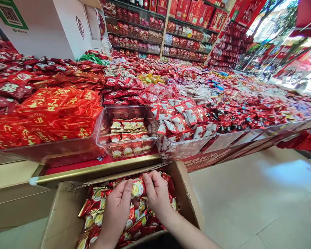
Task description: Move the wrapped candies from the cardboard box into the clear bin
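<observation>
An open cardboard box (189,197) at my feet is full of small red-and-gold wrapped sweets (95,207). Both my hands are down inside it. My left hand (118,207) and my right hand (157,193) are closed side by side around a bunch of these sweets (138,189), thumbs pressed on top. Just above the box, on the counter's edge, stands a clear plastic bin (101,133) partly filled with the same kind of sweets (126,133).
A long display counter (93,169) holds several clear bins heaped with red packets (49,114) and red-and-white packets (181,119). Shelves of red boxes (186,31) line the back wall. A white carton (49,27) stands at back left. Pale tiled floor (261,200) stretches to the right.
</observation>
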### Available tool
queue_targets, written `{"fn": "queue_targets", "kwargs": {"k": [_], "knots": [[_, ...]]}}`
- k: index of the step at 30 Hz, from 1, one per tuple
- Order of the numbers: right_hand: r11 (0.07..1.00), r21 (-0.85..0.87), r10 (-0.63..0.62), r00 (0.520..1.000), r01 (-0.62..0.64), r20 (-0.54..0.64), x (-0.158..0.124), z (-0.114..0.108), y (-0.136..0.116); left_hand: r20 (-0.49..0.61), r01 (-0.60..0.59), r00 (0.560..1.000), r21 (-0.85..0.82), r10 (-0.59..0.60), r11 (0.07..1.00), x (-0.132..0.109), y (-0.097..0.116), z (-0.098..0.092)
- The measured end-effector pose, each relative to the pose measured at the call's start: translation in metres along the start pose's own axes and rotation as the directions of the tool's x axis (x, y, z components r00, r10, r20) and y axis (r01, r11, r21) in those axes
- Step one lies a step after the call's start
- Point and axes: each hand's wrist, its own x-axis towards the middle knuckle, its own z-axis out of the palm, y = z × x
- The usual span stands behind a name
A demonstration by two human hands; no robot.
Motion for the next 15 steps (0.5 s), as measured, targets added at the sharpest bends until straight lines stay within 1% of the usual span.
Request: {"fn": "queue_targets", "kwargs": {"k": [2, 4, 7, 10, 13, 15], "knots": [[1.0, -0.001, 0.011, 0.999, -0.011, -0.031, -0.003, 0.004, 0.001, -0.086, -0.033, 0.995, 0.087, 0.041, 0.996, -0.002, -0.001, 0.002], [1.0, 0.003, 0.017, 0.999, -0.016, -0.046, -0.006, 0.008, 0.002, -0.135, -0.034, 0.989, 0.132, 0.052, 0.991, -0.003, -0.004, 0.004], [1.0, 0.022, 0.002, 0.999, -0.001, -0.045, -0.01, 0.01, 0.006, -0.162, 0.003, 0.987, 0.109, 0.015, 0.994, -0.007, -0.008, 0.004], [0.996, 0.088, -0.009, 1.0, 0.011, -0.027, -0.012, 0.011, 0.006, -0.198, 0.037, 0.98, 0.073, -0.022, 0.997, -0.011, -0.013, 0.001], [0.976, 0.215, 0.016, 0.999, -0.023, 0.035, -0.013, 0.011, 0.002, -0.219, 0.034, 0.976, 0.079, -0.016, 0.996, -0.011, -0.018, -0.006], [0.926, 0.368, 0.037, 0.988, -0.09, 0.148, -0.014, 0.013, -0.003, -0.277, 0.016, 0.961, 0.095, 0.011, 0.995, -0.007, -0.021, -0.013]]}}
